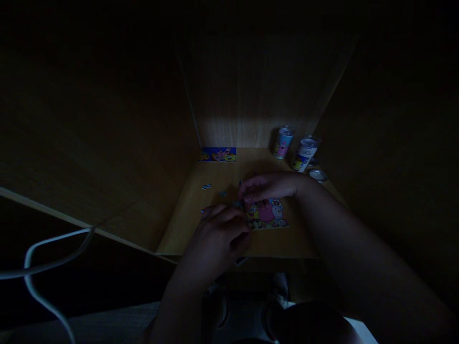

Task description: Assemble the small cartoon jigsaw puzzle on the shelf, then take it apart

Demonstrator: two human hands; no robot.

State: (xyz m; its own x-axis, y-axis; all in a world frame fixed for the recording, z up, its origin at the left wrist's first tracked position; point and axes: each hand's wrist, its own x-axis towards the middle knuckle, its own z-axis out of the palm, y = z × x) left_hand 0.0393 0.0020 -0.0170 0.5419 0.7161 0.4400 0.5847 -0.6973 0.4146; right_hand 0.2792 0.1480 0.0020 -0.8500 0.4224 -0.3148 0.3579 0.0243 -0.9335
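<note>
A partly assembled jigsaw puzzle [267,214] with colourful cartoon figures lies flat on the wooden surface. My left hand [220,234] is at its left edge, fingers curled and pressed together, their tips partly hidden. Over the puzzle's upper left part hovers my right hand [267,186], its fingers bent inward towards the thumb. Whatever either hand holds is too dark and covered to make out. Loose puzzle pieces [207,187] lie beyond my left hand, with another small piece [223,194] closer to the fingers.
Against the back panel [251,129] lies a blue cartoon picture strip [217,154]. Two clear-topped canisters, one pink and blue [283,142] and one with a white label [304,154], stand at the back right near a round lid [317,176]. A white cable [30,282] hangs at left.
</note>
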